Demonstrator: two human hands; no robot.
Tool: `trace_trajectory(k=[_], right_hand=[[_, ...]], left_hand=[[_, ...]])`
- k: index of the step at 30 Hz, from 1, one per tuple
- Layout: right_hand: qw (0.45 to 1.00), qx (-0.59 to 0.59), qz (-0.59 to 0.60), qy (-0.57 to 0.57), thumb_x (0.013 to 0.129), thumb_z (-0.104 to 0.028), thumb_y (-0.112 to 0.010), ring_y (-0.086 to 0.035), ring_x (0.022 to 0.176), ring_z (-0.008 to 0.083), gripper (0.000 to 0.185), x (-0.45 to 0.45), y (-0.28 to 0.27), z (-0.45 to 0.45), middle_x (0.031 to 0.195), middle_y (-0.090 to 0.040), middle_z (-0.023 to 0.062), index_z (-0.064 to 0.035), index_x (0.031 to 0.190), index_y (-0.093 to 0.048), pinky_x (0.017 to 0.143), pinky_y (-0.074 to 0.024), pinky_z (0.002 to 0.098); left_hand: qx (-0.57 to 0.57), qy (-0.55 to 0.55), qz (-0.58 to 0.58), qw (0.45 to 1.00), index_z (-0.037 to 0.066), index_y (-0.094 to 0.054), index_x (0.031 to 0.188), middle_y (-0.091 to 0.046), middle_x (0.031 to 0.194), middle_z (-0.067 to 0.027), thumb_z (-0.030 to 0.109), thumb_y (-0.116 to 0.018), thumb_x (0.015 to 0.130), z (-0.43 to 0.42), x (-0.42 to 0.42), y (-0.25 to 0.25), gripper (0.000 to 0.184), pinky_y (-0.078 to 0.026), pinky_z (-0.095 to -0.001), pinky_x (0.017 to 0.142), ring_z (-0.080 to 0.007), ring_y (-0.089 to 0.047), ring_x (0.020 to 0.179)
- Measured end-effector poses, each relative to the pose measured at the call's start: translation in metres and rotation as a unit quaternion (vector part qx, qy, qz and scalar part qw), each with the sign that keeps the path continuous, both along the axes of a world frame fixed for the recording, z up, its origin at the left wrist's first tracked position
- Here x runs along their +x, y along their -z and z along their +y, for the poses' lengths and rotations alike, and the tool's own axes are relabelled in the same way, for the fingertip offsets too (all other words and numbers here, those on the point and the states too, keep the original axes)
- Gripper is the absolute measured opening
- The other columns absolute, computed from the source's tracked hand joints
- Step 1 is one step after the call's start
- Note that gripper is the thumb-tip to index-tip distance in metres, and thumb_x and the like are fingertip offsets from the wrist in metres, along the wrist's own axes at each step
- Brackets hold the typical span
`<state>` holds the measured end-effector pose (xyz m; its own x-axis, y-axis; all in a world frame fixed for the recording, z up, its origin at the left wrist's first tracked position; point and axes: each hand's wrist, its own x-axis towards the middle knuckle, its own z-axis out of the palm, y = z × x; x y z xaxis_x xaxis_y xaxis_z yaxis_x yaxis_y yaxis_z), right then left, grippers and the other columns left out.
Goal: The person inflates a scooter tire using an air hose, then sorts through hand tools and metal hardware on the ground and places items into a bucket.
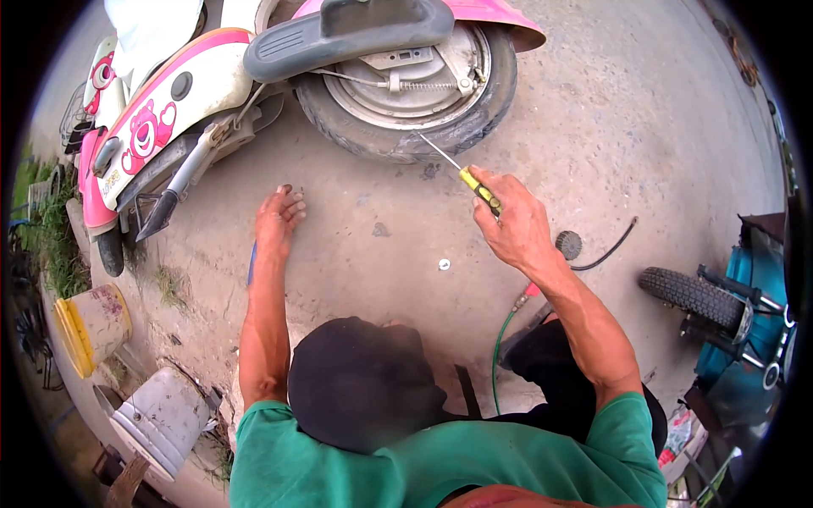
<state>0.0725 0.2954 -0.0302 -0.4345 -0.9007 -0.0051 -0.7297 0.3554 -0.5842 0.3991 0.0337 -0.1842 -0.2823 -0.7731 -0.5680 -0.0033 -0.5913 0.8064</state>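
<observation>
My right hand (518, 218) grips a screwdriver (478, 188) by its yellow-and-black handle. Its thin metal shaft points up and left, and the tip meets the lower sidewall of the scooter's rear tyre (364, 135). That wheel belongs to a pink-and-white scooter (169, 118) with a bear picture on its side. To the lower left of the wheel, my left hand (279, 218) hangs above the ground with loosely bent fingers and nothing visible in them. A blue strip (251, 264) shows beside my left wrist, mostly hidden by the forearm.
A round dark knob-like piece (568, 245), a short black hose (622, 241) and a green hose (500, 347) with a red fitting lie at right. A small white disc (445, 264) sits mid-floor. Two buckets (165, 415) stand lower left; a teal vehicle's wheel (690, 296) is far right.
</observation>
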Motion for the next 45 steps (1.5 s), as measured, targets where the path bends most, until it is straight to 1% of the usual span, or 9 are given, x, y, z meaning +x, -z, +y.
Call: trace_trajectory(k=[3,7,12,18,24,31,37,40,45], right_hand=[[0.998,-0.033,-0.049,-0.014,0.089,-0.009,-0.067,-0.069,0.095,0.035,0.047,0.019,0.009,-0.006,0.105,-0.069,0.0146,-0.0107,0.136,-0.066,0.085,-0.0567,0.0427],[0.974,0.077,-0.079,-0.196,0.086,-0.015,-0.069,-0.068,0.087,0.0313,0.048,0.031,0.0,0.008,0.09,-0.063,0.0103,-0.0168,0.134,-0.068,0.076,-0.0571,0.0416],[0.971,0.126,-0.109,-0.174,0.088,-0.02,-0.066,-0.068,0.095,0.035,0.047,0.031,0.026,0.031,0.104,-0.068,0.0137,-0.015,0.134,-0.068,0.079,-0.0564,0.0452],[0.961,0.135,-0.145,-0.193,0.088,-0.021,-0.065,-0.067,0.103,0.039,0.046,0.044,0.066,0.062,0.114,-0.069,0.0188,-0.0125,0.134,-0.067,0.085,-0.0553,0.0489],[0.953,0.163,-0.161,-0.196,0.089,-0.022,-0.064,-0.066,0.107,0.0392,0.046,0.048,0.072,0.071,0.117,-0.069,0.0188,-0.0123,0.134,-0.066,0.089,-0.0545,0.0491],[0.951,0.175,-0.176,-0.187,0.089,-0.022,-0.064,-0.066,0.108,0.0391,0.046,0.049,0.076,0.071,0.119,-0.069,0.0184,-0.0121,0.134,-0.066,0.091,-0.0546,0.0489],[0.949,0.172,-0.168,-0.203,0.09,-0.023,-0.064,-0.066,0.109,0.0382,0.046,0.051,0.078,0.073,0.121,-0.068,0.0177,-0.012,0.135,-0.064,0.091,-0.0547,0.0485],[0.953,0.164,-0.164,-0.195,0.091,-0.023,-0.064,-0.066,0.108,0.0383,0.047,0.054,0.082,0.077,0.121,-0.067,0.0175,-0.0113,0.136,-0.062,0.09,-0.055,0.049],[0.96,0.168,-0.158,-0.159,0.091,-0.023,-0.065,-0.066,0.104,0.0389,0.048,0.057,0.092,0.084,0.116,-0.066,0.017,-0.0103,0.137,-0.061,0.086,-0.0552,0.05]], left_hand=[[0.005,-0.003,0.009,1.0,-0.002,-0.058,0.133,-0.071,0.106,-0.0105,0.037,-0.064,0.104,-0.002,0.0,0.002,0.048,-0.055,-0.0309,0.078,-0.0173,-0.068,0.089],[-0.014,0.009,0.014,1.0,-0.002,-0.057,0.133,-0.07,0.107,-0.0105,0.038,-0.063,0.104,-0.008,-0.001,-0.011,0.049,-0.055,-0.0305,0.079,-0.0168,-0.067,0.092],[-0.05,0.069,0.018,0.996,-0.001,-0.057,0.134,-0.07,0.108,-0.0102,0.043,-0.065,0.102,-0.035,-0.04,-0.042,0.054,-0.054,-0.0323,0.083,-0.0169,-0.066,0.094],[0.003,0.097,0.066,0.993,0.003,-0.056,0.14,-0.067,0.128,-0.0093,0.05,-0.069,0.097,-0.07,-0.126,-0.063,0.065,-0.049,-0.0443,0.1,-0.0227,-0.061,0.117],[-0.053,0.038,0.127,0.99,0.005,-0.055,0.144,-0.061,0.141,-0.0076,0.046,-0.071,0.096,-0.082,-0.166,-0.042,0.065,-0.043,-0.0412,0.11,-0.0234,-0.057,0.129],[-0.076,0.011,0.12,0.99,0.004,-0.058,0.142,-0.062,0.139,-0.0082,0.044,-0.068,0.098,-0.07,-0.169,-0.044,0.06,-0.044,-0.0396,0.109,-0.0221,-0.058,0.127],[-0.025,0.051,0.133,0.989,0.007,-0.045,0.152,-0.054,0.151,-0.007,0.046,-0.069,0.097,-0.05,-0.156,-0.04,0.072,-0.039,-0.0502,0.116,-0.026,-0.052,0.136],[0.0,0.068,0.114,0.991,0.009,-0.043,0.153,-0.052,0.153,-0.0086,0.052,-0.069,0.096,-0.019,-0.153,-0.039,0.076,-0.042,-0.0513,0.11,-0.0266,-0.053,0.134],[0.05,0.199,0.026,0.978,0.009,-0.054,0.137,-0.067,0.121,-0.0121,0.063,-0.066,0.094,0.035,-0.148,-0.043,0.07,-0.046,-0.0463,0.096,-0.0294,-0.065,0.113]])
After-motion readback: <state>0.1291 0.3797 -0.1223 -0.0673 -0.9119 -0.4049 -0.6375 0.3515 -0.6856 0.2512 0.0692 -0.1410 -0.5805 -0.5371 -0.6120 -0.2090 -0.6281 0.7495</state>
